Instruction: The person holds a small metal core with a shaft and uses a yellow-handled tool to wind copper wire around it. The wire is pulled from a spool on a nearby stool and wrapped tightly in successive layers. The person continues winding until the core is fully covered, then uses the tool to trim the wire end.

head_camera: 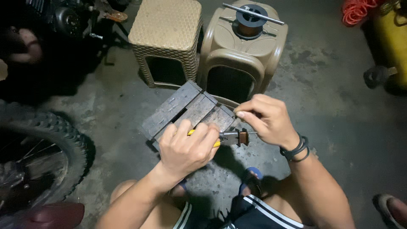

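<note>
The left hand (pixel 186 148) clamps yellow-handled pliers (pixel 227 138) onto a small copper-wound coil (pixel 243 137); the right hand (pixel 265 118) pinches its thin wire over the wooden bench (pixel 186 108). Steady tension seems needed.

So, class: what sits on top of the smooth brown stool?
On the smooth brown stool sits a dark spool wound with coppery wire, a grey metal rod lying across it. The stool top beneath the spool is covered.

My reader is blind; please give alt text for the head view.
A left hand grips yellow-handled pliers clamped on a small brown coil, while the right hand pinches its wire above a small wooden stand on a concrete floor.
</note>
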